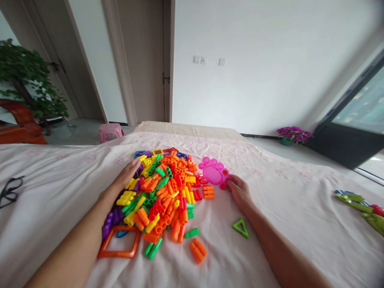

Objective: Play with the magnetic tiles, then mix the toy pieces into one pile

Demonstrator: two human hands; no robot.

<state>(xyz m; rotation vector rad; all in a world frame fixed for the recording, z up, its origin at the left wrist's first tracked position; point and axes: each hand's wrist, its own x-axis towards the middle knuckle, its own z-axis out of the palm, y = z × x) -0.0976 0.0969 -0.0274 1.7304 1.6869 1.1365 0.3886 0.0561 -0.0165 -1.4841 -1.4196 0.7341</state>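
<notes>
A big heap of plastic building blocks (168,188) in orange, yellow, green, red and purple lies on the cloth between my hands. At the heap's left side is my left hand (129,173), its fingers stretched forward against the yellow and purple blocks; the fingertips are partly hidden. My right hand (240,190) pinches the lower right edge of a pink paw-shaped palette (213,172) with round wells. Red shows at two of its wells near my thumb. An orange square frame (118,254) rests at the near left of the heap. A green triangle frame (241,228) lies beside my right forearm.
Loose orange blocks (198,251) and a green block (192,233) lie in front of the heap. Black-framed glasses (11,191) are at far left, and colourful items (358,204) at far right. Beyond the draped cloth (288,200) stand a pink stool (111,132) and purple flowers (294,134).
</notes>
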